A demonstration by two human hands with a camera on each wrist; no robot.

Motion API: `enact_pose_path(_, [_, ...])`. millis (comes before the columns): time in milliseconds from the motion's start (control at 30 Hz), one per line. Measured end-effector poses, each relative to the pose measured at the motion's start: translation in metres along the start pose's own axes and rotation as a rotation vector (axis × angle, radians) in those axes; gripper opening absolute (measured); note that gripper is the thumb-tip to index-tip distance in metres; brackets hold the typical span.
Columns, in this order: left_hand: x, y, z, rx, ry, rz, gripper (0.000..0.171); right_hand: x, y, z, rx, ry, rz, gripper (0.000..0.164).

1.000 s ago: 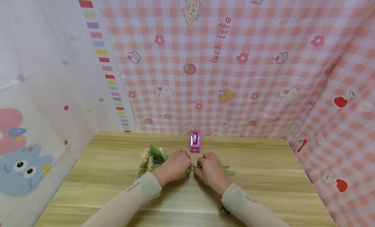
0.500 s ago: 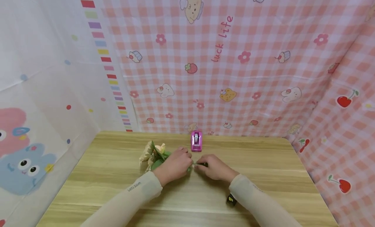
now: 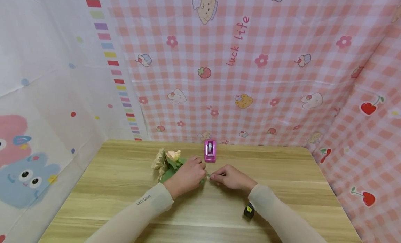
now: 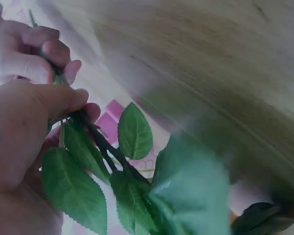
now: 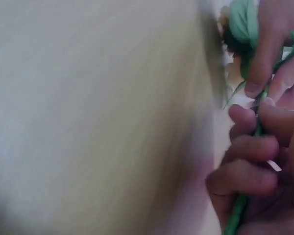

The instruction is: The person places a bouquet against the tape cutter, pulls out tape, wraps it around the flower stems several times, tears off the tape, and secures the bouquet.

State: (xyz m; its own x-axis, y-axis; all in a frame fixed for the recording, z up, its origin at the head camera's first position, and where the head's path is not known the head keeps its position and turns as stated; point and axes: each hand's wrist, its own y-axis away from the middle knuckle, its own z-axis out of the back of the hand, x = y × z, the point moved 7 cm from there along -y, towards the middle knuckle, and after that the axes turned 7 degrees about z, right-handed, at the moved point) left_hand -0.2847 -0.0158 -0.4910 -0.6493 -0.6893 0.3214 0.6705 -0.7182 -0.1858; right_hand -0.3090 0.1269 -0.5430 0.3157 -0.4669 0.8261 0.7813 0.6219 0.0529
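A bunch of flowers lies across the left-middle of the table, with a cream bloom [image 3: 159,161], a peach bloom [image 3: 173,155] and green leaves [image 4: 134,131]. My left hand [image 3: 189,175] pinches its stems [image 4: 104,143] just below the leaves, between thumb and fingers. Close beside it, my right hand [image 3: 234,178] grips the lower green stem [image 5: 235,215], its fingers curled round it in the right wrist view. Both hands' fingertips nearly meet along the stems. In the head view my fingers hide most of the stems.
A pink tape dispenser [image 3: 210,151] stands just beyond my hands, near the table's back edge. A small black object with a yellow mark [image 3: 249,211] is under my right cuff. Checked cloth [image 3: 188,83] hangs behind the wooden table [image 3: 282,166].
My right hand has turned and its wrist swung outward to the right. The blooms have rolled, bringing the peach one into view. The stem ends no longer show past my right hand.
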Motion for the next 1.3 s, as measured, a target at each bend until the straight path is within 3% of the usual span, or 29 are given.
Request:
enact_pose_path(167, [0.01, -0.003, -0.006, 0.112, 0.186, 0.063, 0.002, 0.006, -0.001, 0.001, -0.082, 0.164, 0.154, 0.023])
enact_pose_path(233, [0.013, -0.003, -0.007, 0.152, 0.266, 0.088, 0.006, 0.009, 0.0, 0.0, -0.109, 0.229, 0.2, 0.023])
enact_pose_path(433, [0.019, -0.007, -0.009, 0.258, 0.415, 0.129, 0.014, 0.02, 0.006, -0.003, -0.175, 0.41, 0.275, 0.024])
enact_pose_path(600, [0.021, -0.016, 0.0, 0.283, 0.531, 0.158, 0.028, 0.032, 0.01, 0.0, -0.229, 0.474, 0.322, 0.021])
enact_pose_path(800, [0.02, -0.022, 0.003, 0.3, 0.505, 0.126, 0.021, 0.033, 0.013, 0.002, -0.273, 0.469, 0.345, 0.02])
enact_pose_path(967, [0.018, -0.022, 0.004, 0.219, 0.45, 0.095, 0.021, 0.031, 0.011, 0.004, -0.284, 0.402, 0.313, 0.019])
enact_pose_path(1100, [0.016, -0.021, 0.002, 0.149, 0.355, 0.09, 0.02, 0.025, 0.007, 0.006, -0.22, 0.309, 0.214, 0.022])
enact_pose_path(1300, [0.01, -0.017, 0.0, 0.045, 0.165, 0.062, 0.012, 0.012, -0.001, 0.01, -0.057, 0.102, 0.057, 0.028])
